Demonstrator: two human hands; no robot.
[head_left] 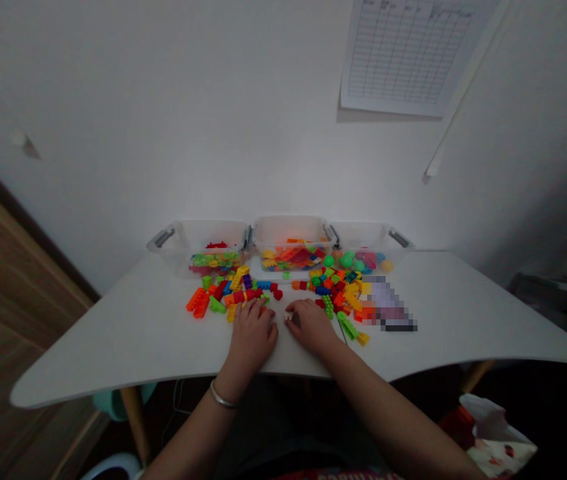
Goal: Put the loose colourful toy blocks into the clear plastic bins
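Observation:
My right hand [312, 325] is closed, thumb and fingertips pinching a small whitish block [288, 315] just above the white table; most of the block is hidden. Beside it, my left hand [253, 331] lies palm down with fingers somewhat apart, its fingertips at the near edge of the left brick pile. An orange piece [263, 310] shows by those fingertips; whether they touch it I cannot tell. Red bricks [247, 295] and a yellow brick [232, 312] lie close to the left hand. A green brick [328, 307] is just beyond the right hand.
Three clear bins, left [183, 257], middle [290, 230] and right [363, 235], stand against the wall with colourful pieces inside. Loose bricks spread before them. A pixelated flat object [390, 303] lies right of the bricks. The white table [128, 333] has a curved front edge.

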